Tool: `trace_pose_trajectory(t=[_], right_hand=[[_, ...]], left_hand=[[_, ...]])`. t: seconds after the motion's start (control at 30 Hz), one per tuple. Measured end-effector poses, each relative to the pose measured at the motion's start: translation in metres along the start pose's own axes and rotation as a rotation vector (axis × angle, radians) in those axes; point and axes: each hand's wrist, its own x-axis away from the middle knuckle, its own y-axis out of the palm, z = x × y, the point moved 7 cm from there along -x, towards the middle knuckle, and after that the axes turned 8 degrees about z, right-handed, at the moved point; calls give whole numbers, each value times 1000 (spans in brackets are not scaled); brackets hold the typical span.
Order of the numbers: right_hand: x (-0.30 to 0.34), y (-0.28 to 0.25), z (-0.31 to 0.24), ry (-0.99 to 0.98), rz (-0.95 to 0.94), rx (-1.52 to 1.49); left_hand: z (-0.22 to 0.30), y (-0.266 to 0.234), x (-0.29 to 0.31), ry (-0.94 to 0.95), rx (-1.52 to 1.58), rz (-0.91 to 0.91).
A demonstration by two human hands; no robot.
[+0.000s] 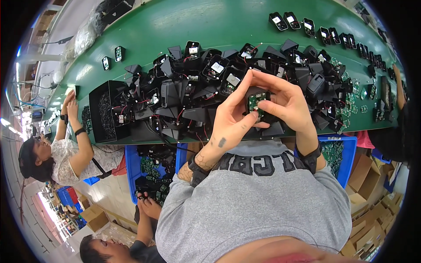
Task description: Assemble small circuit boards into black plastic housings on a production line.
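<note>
Left hand [234, 116]: half closed on the case [258, 91], thumb at the board [251, 101]
Right hand [288, 103]: curled round the case's other side, thumb also on the board
Case: black, between the 2 hands, over the green table [175, 26]
Board: green, at the case's open face (how deep, I cannot tell)
Pile [170, 94]: black cases, red wires
Bins [348, 160]: blue, 1 each side

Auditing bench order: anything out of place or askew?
Mainly the black housings: they lie jumbled in a heap at odd angles, unlike the lined-up units at upper right. Loose green circuit boards lie scattered at the heap's right end. Can't tell damage.
</note>
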Motion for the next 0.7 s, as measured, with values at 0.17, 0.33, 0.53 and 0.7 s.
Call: trace_pose_trajectory(t=[0.17,0.33,0.53,0.7], right_hand=[[9,-2,-3,101,-11,43],[-7,0,-12,-56,-1,-27],[7,-43,-27,-89,267,245],[116,-200,-60,-467,850,310]], left_hand=[[-1,10,5,-27,-49,-33],[17,11,-6,17,-220,-71],[106,-44,-51,10,-410,127],[196,-224,-184,186,-884,128]])
